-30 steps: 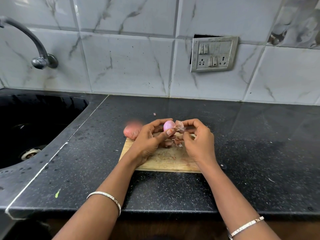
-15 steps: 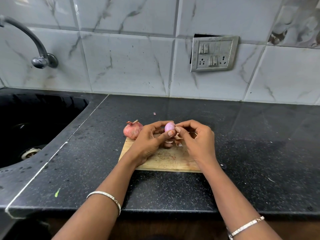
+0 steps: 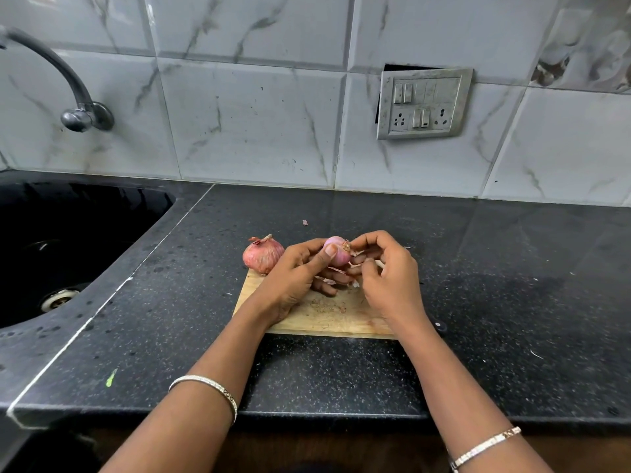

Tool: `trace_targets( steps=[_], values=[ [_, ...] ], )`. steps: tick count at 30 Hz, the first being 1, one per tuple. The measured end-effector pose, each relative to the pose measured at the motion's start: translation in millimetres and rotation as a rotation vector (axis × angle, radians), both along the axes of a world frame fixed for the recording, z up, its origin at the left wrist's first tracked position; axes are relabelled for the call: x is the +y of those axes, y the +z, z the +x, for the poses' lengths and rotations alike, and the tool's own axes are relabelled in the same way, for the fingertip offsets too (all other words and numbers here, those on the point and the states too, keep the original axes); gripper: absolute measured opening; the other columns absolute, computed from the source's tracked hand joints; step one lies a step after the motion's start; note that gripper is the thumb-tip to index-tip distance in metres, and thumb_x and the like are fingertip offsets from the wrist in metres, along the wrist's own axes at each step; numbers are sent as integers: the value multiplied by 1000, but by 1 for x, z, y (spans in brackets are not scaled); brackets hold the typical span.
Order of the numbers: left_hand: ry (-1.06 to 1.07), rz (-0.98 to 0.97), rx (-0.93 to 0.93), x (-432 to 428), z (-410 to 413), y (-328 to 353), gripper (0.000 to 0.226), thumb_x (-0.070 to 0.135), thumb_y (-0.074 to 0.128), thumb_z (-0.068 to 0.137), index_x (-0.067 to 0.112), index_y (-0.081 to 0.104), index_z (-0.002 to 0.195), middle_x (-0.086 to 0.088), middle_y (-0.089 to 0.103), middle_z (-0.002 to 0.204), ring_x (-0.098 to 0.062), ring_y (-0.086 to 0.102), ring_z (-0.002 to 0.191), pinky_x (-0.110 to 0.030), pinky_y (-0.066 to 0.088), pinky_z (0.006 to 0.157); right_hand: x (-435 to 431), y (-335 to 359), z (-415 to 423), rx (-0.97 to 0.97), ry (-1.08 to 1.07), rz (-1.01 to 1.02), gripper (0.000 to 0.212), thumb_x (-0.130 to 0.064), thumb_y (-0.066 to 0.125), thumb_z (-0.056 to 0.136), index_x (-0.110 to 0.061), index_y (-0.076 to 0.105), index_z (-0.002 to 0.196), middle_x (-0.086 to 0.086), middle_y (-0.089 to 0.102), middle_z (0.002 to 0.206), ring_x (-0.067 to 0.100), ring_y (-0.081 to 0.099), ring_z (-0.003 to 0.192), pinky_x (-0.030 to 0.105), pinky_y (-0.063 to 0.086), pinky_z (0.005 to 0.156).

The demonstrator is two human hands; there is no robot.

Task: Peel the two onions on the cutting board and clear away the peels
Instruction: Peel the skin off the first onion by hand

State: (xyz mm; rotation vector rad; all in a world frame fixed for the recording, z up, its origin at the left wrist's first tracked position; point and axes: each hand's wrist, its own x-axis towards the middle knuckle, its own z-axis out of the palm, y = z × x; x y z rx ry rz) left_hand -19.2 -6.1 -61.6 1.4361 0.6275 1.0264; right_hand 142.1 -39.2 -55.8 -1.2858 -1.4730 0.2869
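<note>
A small pink onion (image 3: 337,251), mostly peeled, is held above the wooden cutting board (image 3: 327,314) by my left hand (image 3: 297,278), thumb across its front. My right hand (image 3: 384,278) curls beside it, its fingertips pinching at the onion's root end. A second onion (image 3: 262,254), still in its dry reddish skin, sits at the board's far left corner. Loose peel scraps (image 3: 355,284) lie on the board under my fingers, partly hidden.
The board lies on a black speckled counter (image 3: 495,302). A dark sink (image 3: 61,254) with a drain is at the left, a tap (image 3: 73,107) above it. A tiny peel bit (image 3: 305,222) lies behind the board. A switch plate (image 3: 423,104) is on the tiled wall.
The piece of peel my right hand pulled off a second ago is gone from its fingers. The onion has been turned, so its root end now faces my right hand.
</note>
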Motion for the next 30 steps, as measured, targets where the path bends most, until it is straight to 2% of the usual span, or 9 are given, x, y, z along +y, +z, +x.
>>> trace_targets(
  steps=[3, 7, 10, 12, 16, 19, 23, 26, 30],
  values=[
    [16, -5, 1, 1, 1, 0, 35, 27, 49, 105, 3, 62, 127, -13, 75, 107, -27, 74, 92, -27, 60, 66, -5, 5, -3, 77, 34, -29, 26, -1, 65, 85, -23, 71, 96, -12, 72, 90, 6, 67, 82, 28, 58, 72],
    [28, -17, 0, 0, 0, 0, 36, 27, 45, 108, -2, 62, 122, -18, 73, 103, -29, 72, 90, -28, 60, 64, -6, 5, -2, 117, 63, -45, 14, -27, 80, 85, -27, 75, 99, -13, 76, 90, 5, 71, 84, 28, 59, 74],
    [32, -30, 2, -2, 0, 2, 32, 25, 43, 109, 3, 65, 116, -16, 75, 99, -26, 74, 87, -26, 59, 64, -5, 6, 1, 124, 53, -8, 6, -21, 78, 88, -25, 78, 92, -13, 77, 85, 5, 72, 80, 29, 58, 76],
    [39, -55, -3, -1, 0, 2, 31, 24, 42, 109, 4, 65, 113, -18, 75, 97, -23, 74, 82, -26, 58, 62, -3, 5, 2, 105, 46, 0, 6, -15, 76, 88, -21, 78, 88, -11, 76, 80, 3, 70, 75, 22, 56, 73],
    [36, -37, 14, 2, 1, -2, 39, 26, 39, 110, -3, 63, 122, -33, 69, 109, -24, 70, 81, -25, 58, 61, 2, 0, 1, -97, -9, 51, 10, -8, 68, 91, -17, 69, 85, -10, 69, 82, 4, 63, 79, 15, 47, 70],
    [25, -22, 20, 4, 0, -2, 40, 26, 41, 109, -4, 62, 125, -32, 69, 109, -24, 70, 83, -25, 58, 61, 5, -4, -1, -204, -25, 87, 12, -4, 63, 92, -14, 62, 87, -6, 63, 85, 3, 56, 81, 11, 39, 72],
    [38, -42, -19, 2, 0, 0, 30, 24, 44, 108, 4, 65, 116, -18, 72, 100, -24, 72, 83, -25, 58, 61, 1, 0, -2, -57, 21, 33, 4, -13, 67, 94, -17, 66, 93, -10, 68, 89, 5, 63, 84, 14, 46, 72],
    [48, -51, -40, 2, -1, 1, 32, 24, 46, 107, 2, 62, 123, -14, 73, 97, -27, 72, 84, -27, 58, 60, -2, 3, -4, 97, 96, -32, 16, -25, 78, 88, -17, 69, 97, -9, 72, 89, 3, 67, 83, 19, 54, 73],
    [32, -50, -42, 1, -1, 1, 33, 22, 50, 106, 2, 60, 130, -16, 70, 103, -23, 73, 85, -26, 58, 61, 2, 1, -1, 97, 60, -37, 8, -20, 78, 87, -19, 70, 90, -7, 72, 84, 6, 66, 79, 21, 53, 71]
  ],
)
